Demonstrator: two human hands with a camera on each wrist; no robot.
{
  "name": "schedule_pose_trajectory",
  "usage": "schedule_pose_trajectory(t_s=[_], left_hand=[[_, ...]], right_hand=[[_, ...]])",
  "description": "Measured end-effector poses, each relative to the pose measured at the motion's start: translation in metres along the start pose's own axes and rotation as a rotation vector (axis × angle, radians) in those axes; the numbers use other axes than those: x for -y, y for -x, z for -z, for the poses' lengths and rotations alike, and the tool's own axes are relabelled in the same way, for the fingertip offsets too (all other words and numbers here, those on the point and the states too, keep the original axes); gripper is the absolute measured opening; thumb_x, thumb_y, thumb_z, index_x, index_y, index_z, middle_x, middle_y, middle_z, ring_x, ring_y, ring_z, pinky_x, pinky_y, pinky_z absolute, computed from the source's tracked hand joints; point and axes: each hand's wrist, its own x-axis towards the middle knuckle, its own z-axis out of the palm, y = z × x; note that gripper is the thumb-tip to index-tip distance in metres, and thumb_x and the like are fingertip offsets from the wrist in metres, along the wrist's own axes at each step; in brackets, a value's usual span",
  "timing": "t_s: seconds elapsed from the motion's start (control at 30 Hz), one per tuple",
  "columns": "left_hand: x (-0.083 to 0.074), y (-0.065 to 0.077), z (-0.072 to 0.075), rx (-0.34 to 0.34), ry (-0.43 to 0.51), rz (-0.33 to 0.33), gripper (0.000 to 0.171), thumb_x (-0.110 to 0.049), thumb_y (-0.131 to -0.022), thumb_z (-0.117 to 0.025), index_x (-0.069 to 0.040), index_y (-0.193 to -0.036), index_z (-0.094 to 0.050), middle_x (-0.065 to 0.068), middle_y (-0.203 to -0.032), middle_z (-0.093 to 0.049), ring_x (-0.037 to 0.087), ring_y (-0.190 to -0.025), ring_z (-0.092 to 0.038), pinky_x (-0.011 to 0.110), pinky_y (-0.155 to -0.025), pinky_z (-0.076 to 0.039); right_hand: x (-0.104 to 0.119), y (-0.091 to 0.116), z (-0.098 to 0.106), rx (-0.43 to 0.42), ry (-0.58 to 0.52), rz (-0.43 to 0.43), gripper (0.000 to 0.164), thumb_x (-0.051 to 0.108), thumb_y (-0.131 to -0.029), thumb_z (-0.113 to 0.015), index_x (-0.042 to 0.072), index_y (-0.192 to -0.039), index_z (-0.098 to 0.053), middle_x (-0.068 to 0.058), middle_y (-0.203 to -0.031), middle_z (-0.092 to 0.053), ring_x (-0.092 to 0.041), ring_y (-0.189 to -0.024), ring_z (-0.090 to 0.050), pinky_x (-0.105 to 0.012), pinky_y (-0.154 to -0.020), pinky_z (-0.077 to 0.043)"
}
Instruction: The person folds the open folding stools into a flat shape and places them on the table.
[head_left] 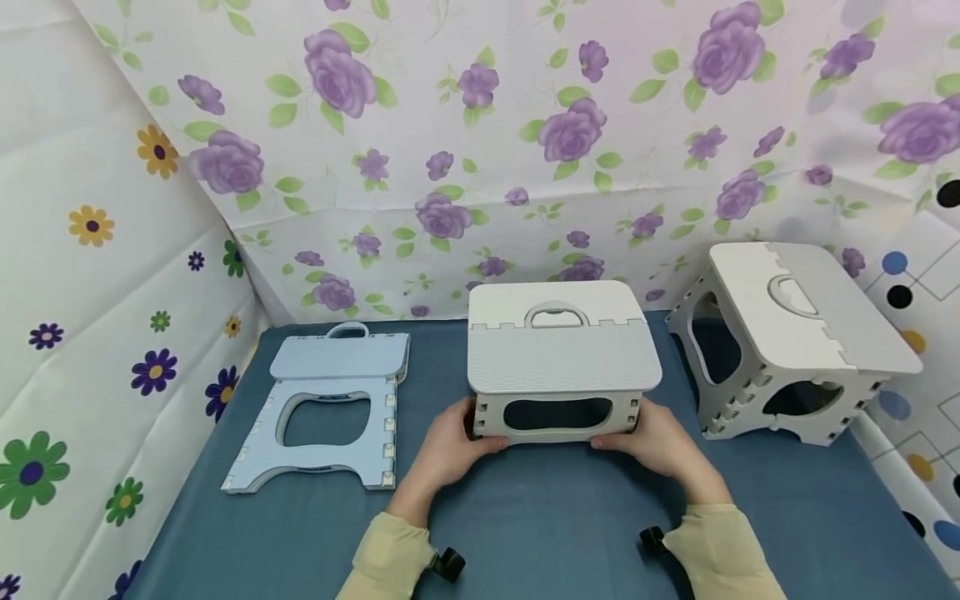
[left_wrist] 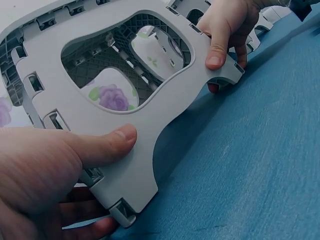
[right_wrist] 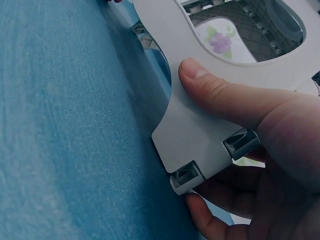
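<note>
A white and grey folding step stool stands unfolded at the middle of the table, its handle loop on top. My left hand grips its left front leg, thumb across the front panel and fingers behind. On the other side my right hand holds the right front leg the same way. Up close in the left wrist view, the left hand has its thumb on the panel below the large cutout. The right wrist view has the right hand with fingers curled behind the leg corner.
A light blue folding stool lies flattened on the left of the blue tablecloth. Another white and grey stool stands unfolded at the right. Behind them hangs a floral curtain.
</note>
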Motion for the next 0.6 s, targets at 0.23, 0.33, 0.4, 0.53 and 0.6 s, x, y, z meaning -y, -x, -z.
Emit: schedule_pose_trajectory(t_s=[0.23,0.33,0.4,0.53,0.6], left_hand=[[0.0018,-0.0012,0.0010,-0.015,-0.047,0.036,0.073,-0.041,-0.089,-0.091,-0.011,-0.148,-0.060,0.006,-0.126,-0.071,0.025,-0.110,-0.069,0.047,-0.093,-0.055],[0.0022,-0.0007,0.0010,-0.015,-0.051,0.035,0.071,-0.040,-0.089,-0.091,-0.011,-0.146,-0.061,0.005,-0.123,-0.072,0.024,-0.107,-0.070,0.046,-0.090,-0.056],[0.0023,0.0000,0.0012,-0.009,-0.057,0.024,0.068,-0.038,-0.089,-0.091,-0.011,-0.144,-0.063,0.005,-0.121,-0.072,0.023,-0.104,-0.070,0.045,-0.088,-0.056],[0.0018,0.0010,0.0014,-0.005,-0.088,-0.005,0.052,-0.037,-0.090,-0.090,-0.011,-0.132,-0.071,0.003,-0.111,-0.070,0.020,-0.094,-0.068,0.042,-0.082,-0.056],[0.0016,0.0006,0.0017,-0.007,-0.106,-0.019,0.044,-0.036,-0.091,-0.089,-0.011,-0.124,-0.074,0.002,-0.105,-0.068,0.018,-0.089,-0.066,0.040,-0.078,-0.054]], right_hand=[[0.0008,-0.0009,0.0012,-0.003,0.029,-0.003,0.090,0.058,-0.078,-0.094,0.009,-0.144,-0.059,-0.013,-0.127,-0.073,-0.030,-0.113,-0.068,-0.056,-0.093,-0.052],[0.0009,-0.0006,0.0012,-0.003,0.034,0.004,0.088,0.059,-0.078,-0.093,0.010,-0.144,-0.060,-0.012,-0.126,-0.074,-0.029,-0.111,-0.069,-0.056,-0.092,-0.053],[0.0011,-0.0001,0.0011,-0.002,0.035,0.011,0.087,0.059,-0.079,-0.093,0.011,-0.144,-0.061,-0.010,-0.124,-0.075,-0.027,-0.108,-0.069,-0.055,-0.091,-0.053],[0.0010,-0.0003,0.0008,-0.001,0.039,0.026,0.084,0.059,-0.079,-0.092,0.012,-0.143,-0.063,-0.008,-0.122,-0.076,-0.024,-0.105,-0.070,-0.054,-0.089,-0.054],[0.0010,-0.0011,0.0008,-0.007,0.041,0.029,0.085,0.060,-0.079,-0.092,0.011,-0.143,-0.063,-0.008,-0.122,-0.076,-0.024,-0.105,-0.070,-0.054,-0.088,-0.054]])
